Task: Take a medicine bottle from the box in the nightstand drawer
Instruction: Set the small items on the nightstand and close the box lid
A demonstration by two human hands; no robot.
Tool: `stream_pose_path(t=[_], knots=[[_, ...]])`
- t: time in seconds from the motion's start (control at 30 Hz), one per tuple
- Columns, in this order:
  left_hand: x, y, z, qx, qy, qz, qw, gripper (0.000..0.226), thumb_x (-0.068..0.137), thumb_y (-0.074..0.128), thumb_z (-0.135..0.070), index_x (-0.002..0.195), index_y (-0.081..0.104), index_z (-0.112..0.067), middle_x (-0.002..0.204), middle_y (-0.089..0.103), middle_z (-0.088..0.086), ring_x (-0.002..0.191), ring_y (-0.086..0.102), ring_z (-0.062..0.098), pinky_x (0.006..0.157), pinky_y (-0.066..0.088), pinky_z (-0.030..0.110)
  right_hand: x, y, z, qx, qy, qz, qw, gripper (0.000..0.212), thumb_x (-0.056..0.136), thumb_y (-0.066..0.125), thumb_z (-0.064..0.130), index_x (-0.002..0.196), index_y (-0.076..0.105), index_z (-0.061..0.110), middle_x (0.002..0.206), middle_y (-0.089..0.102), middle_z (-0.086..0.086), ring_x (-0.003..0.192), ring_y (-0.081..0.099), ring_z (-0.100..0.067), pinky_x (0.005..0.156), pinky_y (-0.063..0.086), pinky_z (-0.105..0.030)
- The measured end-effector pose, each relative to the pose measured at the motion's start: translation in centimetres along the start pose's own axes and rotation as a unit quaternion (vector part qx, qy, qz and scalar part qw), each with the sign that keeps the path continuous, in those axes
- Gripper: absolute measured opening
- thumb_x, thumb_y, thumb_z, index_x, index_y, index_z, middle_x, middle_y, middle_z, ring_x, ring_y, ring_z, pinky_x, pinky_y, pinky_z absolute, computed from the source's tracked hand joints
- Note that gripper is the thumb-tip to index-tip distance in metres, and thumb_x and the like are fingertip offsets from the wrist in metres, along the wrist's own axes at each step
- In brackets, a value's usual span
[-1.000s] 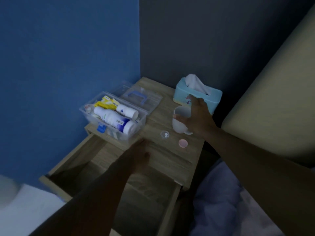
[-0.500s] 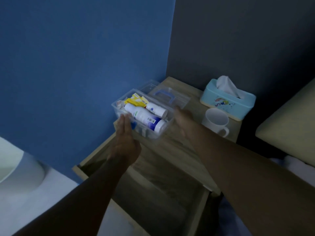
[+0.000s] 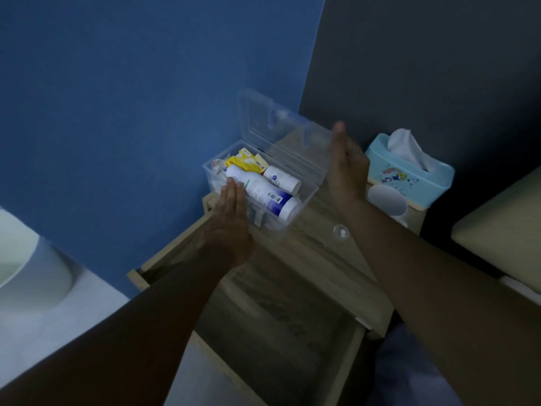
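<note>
A clear plastic box (image 3: 306, 202) stands at the back left of the nightstand top (image 3: 316, 259), above the open drawer (image 3: 278, 317). Inside it lie a large white bottle with a blue end (image 3: 263, 191), a smaller white bottle (image 3: 282, 178) and yellow packets (image 3: 246, 162). The box's clear lid (image 3: 281, 139) is tilted halfway up. My right hand (image 3: 347, 168), blurred, holds the lid's right edge. My left hand (image 3: 231, 227) rests flat against the box's near left side, fingers straight, with the fingertips beside the large bottle.
A light-blue tissue box (image 3: 409, 177) and a white mug (image 3: 386, 202) stand at the back right of the nightstand. A small clear cap (image 3: 341, 232) lies near my right forearm. Blue wall behind, a beige cushion (image 3: 503, 224) right, a white rounded object (image 3: 29, 268) left.
My right hand left the mug and went to the box; the lid, flat before, now stands half raised. My left hand moved from the drawer front to the box's side.
</note>
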State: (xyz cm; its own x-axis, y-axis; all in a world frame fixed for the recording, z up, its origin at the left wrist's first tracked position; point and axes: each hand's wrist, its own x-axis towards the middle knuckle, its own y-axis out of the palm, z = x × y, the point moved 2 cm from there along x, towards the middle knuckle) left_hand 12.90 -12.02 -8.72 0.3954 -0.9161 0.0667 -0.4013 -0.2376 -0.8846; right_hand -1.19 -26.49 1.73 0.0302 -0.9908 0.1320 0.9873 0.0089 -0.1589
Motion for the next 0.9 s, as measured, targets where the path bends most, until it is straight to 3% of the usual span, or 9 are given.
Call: stream_pose_path(t=[0.07,0.13,0.23,0.4,0.53,0.63,0.73,0.83,0.9], knots=[[-0.3,-0.1,0.0,-0.007,0.000,0.003,1.000,0.110,0.076,0.065,-0.007,0.155,-0.011,-0.007,0.163,-0.019,0.010,0.150,-0.017,0.025,0.121,-0.004,0.035,-1.6,0.0,-0.2,-0.027,-0.099,0.036,0.994,0.010,0.088,0.066,0.039,0.087,0.074,0.033,0.091,0.069,0.021,0.086,0.062,0.010,0.075,0.050,-0.010],[-0.8,0.0,-0.1,-0.023,-0.021,-0.003,1.000,0.108,0.076,0.063,-0.005,0.154,-0.011,-0.005,0.163,-0.018,0.013,0.150,-0.018,0.027,0.124,0.001,0.040,-2.9,0.0,-0.9,-0.088,-0.196,0.083,0.973,0.022,0.090,0.068,0.020,0.110,0.074,0.012,0.112,0.071,0.003,0.103,0.064,-0.004,0.090,0.052,-0.018],[-2.0,0.3,0.2,-0.052,-0.071,-0.009,0.996,0.101,0.079,0.058,-0.004,0.154,-0.010,-0.004,0.163,-0.014,0.016,0.150,-0.015,0.032,0.123,0.007,0.046,-5.0,0.2,-2.7,-0.188,-0.246,0.191,0.932,0.034,0.096,0.064,0.020,0.129,0.065,0.008,0.132,0.065,-0.005,0.123,0.058,-0.011,0.104,0.045,-0.022],[-2.5,0.4,0.9,-0.074,-0.099,0.015,0.992,0.101,0.082,0.061,-0.010,0.155,-0.008,-0.011,0.164,-0.009,0.013,0.151,-0.011,0.032,0.122,0.012,0.049,-6.5,0.1,-5.1,-0.300,-0.334,0.230,0.863,0.027,0.101,0.057,0.018,0.121,0.069,0.006,0.133,0.065,-0.010,0.130,0.056,-0.018,0.109,0.047,-0.039],[-1.7,0.5,1.0,-0.121,-0.108,0.019,0.987,0.080,0.089,0.057,-0.013,0.154,0.011,-0.007,0.163,0.008,0.017,0.151,0.005,0.034,0.121,0.022,0.049,-6.9,0.4,-5.1,-0.328,-0.352,0.257,0.838,0.032,0.102,0.055,0.018,0.131,0.064,0.007,0.143,0.058,-0.012,0.139,0.048,-0.025,0.116,0.038,-0.045],[-0.6,0.5,1.1,-0.142,-0.095,-0.022,0.985,0.039,0.095,0.052,-0.017,0.132,0.051,-0.005,0.136,0.052,0.013,0.119,0.054,0.023,0.097,0.048,0.037,-7.5,0.5,-5.4,-0.363,-0.376,0.250,0.815,0.035,0.102,0.056,0.017,0.135,0.060,0.006,0.146,0.055,-0.014,0.142,0.043,-0.032,0.118,0.033,-0.052],[0.1,0.3,0.9,-0.250,-0.182,-0.061,0.949,0.024,0.094,0.057,-0.027,0.114,0.058,-0.014,0.103,0.064,0.001,0.085,0.061,0.012,0.067,0.047,0.027,-7.8,0.6,-5.7,-0.384,-0.402,0.225,0.800,0.036,0.101,0.057,0.017,0.134,0.061,0.005,0.145,0.056,-0.014,0.141,0.046,-0.034,0.116,0.036,-0.054],[0.4,0.4,1.0,-0.330,-0.233,-0.091,0.910,0.030,0.090,0.063,-0.028,0.117,0.059,-0.015,0.105,0.065,0.005,0.092,0.063,0.020,0.076,0.054,0.037,-7.8,0.8,-5.9,-0.394,-0.411,0.210,0.795,0.036,0.101,0.057,0.018,0.134,0.061,0.005,0.144,0.057,-0.013,0.140,0.047,-0.034,0.115,0.037,-0.054],[0.1,0.3,1.0,-0.346,-0.223,-0.128,0.902,0.024,0.089,0.066,-0.027,0.110,0.060,-0.019,0.101,0.065,0.003,0.085,0.063,0.014,0.068,0.052,0.025,-7.8,0.9,-6.1,-0.399,-0.420,0.204,0.789,0.036,0.101,0.056,0.020,0.134,0.061,0.005,0.144,0.057,-0.013,0.139,0.048,-0.034,0.114,0.038,-0.053]])
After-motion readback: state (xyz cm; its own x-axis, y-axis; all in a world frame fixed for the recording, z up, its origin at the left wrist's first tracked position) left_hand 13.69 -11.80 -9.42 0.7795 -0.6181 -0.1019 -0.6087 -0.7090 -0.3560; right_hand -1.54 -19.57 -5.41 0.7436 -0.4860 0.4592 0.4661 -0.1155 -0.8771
